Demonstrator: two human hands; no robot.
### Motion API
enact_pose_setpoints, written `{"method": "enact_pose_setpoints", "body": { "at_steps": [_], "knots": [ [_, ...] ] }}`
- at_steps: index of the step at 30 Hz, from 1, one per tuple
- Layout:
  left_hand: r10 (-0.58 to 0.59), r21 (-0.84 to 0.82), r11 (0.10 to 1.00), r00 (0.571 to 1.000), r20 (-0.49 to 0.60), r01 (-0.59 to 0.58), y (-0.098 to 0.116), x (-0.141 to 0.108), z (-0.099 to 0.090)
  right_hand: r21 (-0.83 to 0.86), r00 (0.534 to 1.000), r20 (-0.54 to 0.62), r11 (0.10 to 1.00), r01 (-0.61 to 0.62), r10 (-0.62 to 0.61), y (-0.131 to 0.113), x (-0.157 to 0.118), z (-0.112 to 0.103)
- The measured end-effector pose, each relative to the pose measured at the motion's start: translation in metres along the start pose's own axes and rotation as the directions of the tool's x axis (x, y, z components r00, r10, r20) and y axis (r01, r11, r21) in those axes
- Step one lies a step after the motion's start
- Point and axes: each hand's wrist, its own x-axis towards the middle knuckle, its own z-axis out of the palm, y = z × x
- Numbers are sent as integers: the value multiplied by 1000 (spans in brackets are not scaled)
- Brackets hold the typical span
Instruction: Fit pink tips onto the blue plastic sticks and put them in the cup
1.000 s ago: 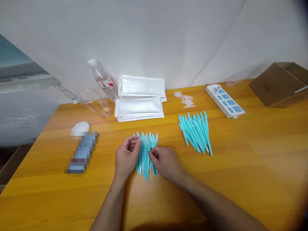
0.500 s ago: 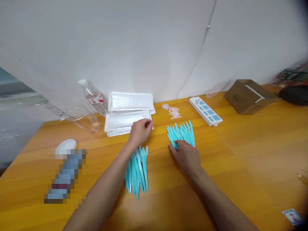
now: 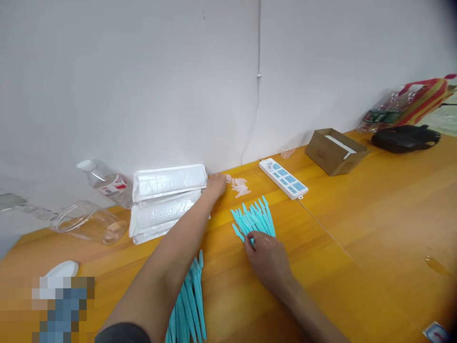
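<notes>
My left hand (image 3: 217, 186) reaches to the back of the table, its curled fingers touching or right beside small pale pink plastic pieces (image 3: 240, 186). Its fingertips are turned away, so what they hold is hidden. My right hand (image 3: 267, 255) has thumb and forefinger closed on one slim turquoise razor-like stick (image 3: 238, 233), at the left edge of a fanned pile of turquoise sticks (image 3: 255, 216). A second bundle of turquoise sticks (image 3: 189, 300) lies below my left forearm, partly covered by it.
White bubble mailers (image 3: 169, 182) lie stacked left of my left hand. A capped bottle (image 3: 107, 183) and a clear jar (image 3: 91, 223) are farther left, with a white lid (image 3: 62, 271). To the right are a power strip (image 3: 283, 178), a cardboard box (image 3: 333, 152) and a black bag (image 3: 405, 139).
My left hand has moved from over the mailers to the pink pieces. My right hand now pinches a stick at the pile's left edge. The view has shifted right and up.
</notes>
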Motion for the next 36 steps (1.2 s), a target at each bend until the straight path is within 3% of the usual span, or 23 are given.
{"method": "enact_pose_setpoints", "body": {
  "at_steps": [3,7,10,14,16,19,21,23,26,32,34,36],
  "knots": [
    [-11,6,1000,1000,15,11,-2,2,0,180,1000,-17,983,-15,18,15,-1,-10],
    [5,-31,1000,1000,27,-4,-5,-20,1,524,989,146,849,-62,-18,35,-2,-13],
    [29,-97,995,1000,13,-27,-9,-56,-4,671,969,242,731,-123,-59,39,-5,-10],
    [51,-235,970,998,-22,-55,-21,-132,-13,669,945,320,720,-183,-58,30,-12,-13],
    [47,-449,892,999,-12,-48,-31,-177,-13,693,934,343,698,-178,-102,24,-15,-15],
    [-35,-802,595,999,38,51,-45,-242,-5,718,900,396,673,-178,-184,16,-17,-14],
    [-130,-877,464,989,70,123,-51,-277,1,731,859,465,641,-235,-215,10,-16,-9],
    [-219,-890,425,973,77,167,-53,-301,6,766,826,509,565,-307,-242,0,-14,-2],
    [-269,-897,406,961,66,175,-46,-318,10,806,830,494,494,-326,-258,-21,-15,6],
    [-239,-923,369,971,17,107,-25,-315,16,789,809,464,583,-192,-361,-49,-20,13],
    [-251,-909,415,966,-62,49,-21,-316,19,787,826,456,583,-200,-332,-50,-22,18],
    [-220,-854,517,956,-195,-56,-20,-318,21,787,831,457,578,-213,-316,-49,-22,22]
  ]
}}
